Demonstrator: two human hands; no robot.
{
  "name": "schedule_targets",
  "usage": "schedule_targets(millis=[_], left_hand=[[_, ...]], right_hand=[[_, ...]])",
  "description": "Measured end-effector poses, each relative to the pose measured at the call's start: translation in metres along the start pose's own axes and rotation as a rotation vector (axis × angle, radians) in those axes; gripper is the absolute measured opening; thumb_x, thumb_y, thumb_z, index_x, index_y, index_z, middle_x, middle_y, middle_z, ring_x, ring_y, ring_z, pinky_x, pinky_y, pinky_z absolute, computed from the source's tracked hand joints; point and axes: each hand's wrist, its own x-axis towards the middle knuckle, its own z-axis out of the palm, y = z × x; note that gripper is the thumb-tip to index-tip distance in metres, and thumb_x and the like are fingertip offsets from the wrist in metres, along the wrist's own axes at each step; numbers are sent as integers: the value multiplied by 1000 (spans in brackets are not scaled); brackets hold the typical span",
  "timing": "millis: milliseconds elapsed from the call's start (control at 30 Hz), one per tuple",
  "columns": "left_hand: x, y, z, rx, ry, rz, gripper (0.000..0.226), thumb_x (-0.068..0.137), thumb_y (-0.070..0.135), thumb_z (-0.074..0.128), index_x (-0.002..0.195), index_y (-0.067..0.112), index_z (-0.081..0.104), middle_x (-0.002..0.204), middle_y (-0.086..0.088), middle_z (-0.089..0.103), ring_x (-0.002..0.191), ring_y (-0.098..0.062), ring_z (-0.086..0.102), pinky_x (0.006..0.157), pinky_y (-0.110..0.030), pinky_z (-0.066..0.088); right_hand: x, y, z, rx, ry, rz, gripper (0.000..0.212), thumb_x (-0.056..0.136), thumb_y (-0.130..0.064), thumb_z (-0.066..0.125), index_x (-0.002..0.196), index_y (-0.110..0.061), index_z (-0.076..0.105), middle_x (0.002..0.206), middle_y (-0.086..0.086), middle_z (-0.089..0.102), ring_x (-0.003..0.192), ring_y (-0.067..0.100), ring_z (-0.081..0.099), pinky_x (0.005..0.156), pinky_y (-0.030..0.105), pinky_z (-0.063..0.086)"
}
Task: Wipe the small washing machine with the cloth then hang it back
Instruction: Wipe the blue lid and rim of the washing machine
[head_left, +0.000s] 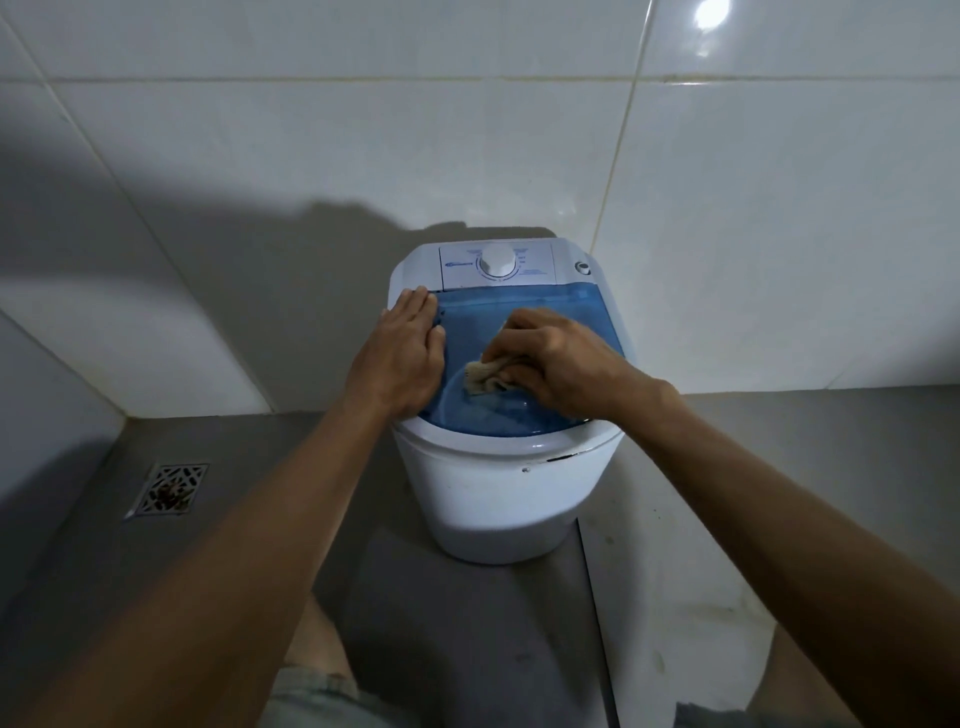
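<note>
On the washer (498, 499) lid (550, 306), the beige cloth (485, 376) is mostly hidden, bunched in the right hand (558, 364) (clenched on it); left hand (402, 358) lies flat, fingers spread, at the lid's left edge.

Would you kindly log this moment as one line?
stage: wiping | right hand: cloth on blue lid | left hand: flat, steadying washing machine
</note>
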Motion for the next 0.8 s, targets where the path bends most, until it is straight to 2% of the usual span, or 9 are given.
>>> schedule_targets(millis=[100,233,433,667,800], left_hand=[[0,-1,-1,-8,-7,2,45,101,20,32,143,4,35,152,-10,34,142,-21,26,117,-36,16],[0,-3,-1,-12,-6,0,44,101,19,32,142,4,36,151,-11,36,141,-22,27,116,-36,17],[3,-4,1,-3,-5,4,45,101,20,33,143,4,35,152,-11,34,142,-22,25,117,-37,16],[4,-5,2,9,-4,10,45,101,20,32,143,4,35,153,-11,33,143,-23,25,117,-38,17],[5,-5,2,13,8,15,44,100,19,33,141,3,38,149,-12,37,139,-24,29,115,-39,20]], right_hand=[[-8,6,-8,3,-15,18,17,94,-22,64,108,-16,71,99,6,60,88,26,58,68,49,54],[-20,15,-17,-3,-1,50,15,92,-18,68,106,-15,73,95,5,58,80,26,59,65,49,54],[4,-8,5,0,17,34,17,85,-8,73,100,-15,75,93,6,61,82,26,59,65,48,54],[-8,9,-20,-38,-117,61,17,93,-19,67,107,-20,75,97,3,58,88,24,57,73,46,52],[0,-3,-4,8,-59,59,16,95,-20,64,107,-18,74,96,5,61,86,25,58,72,49,52]])
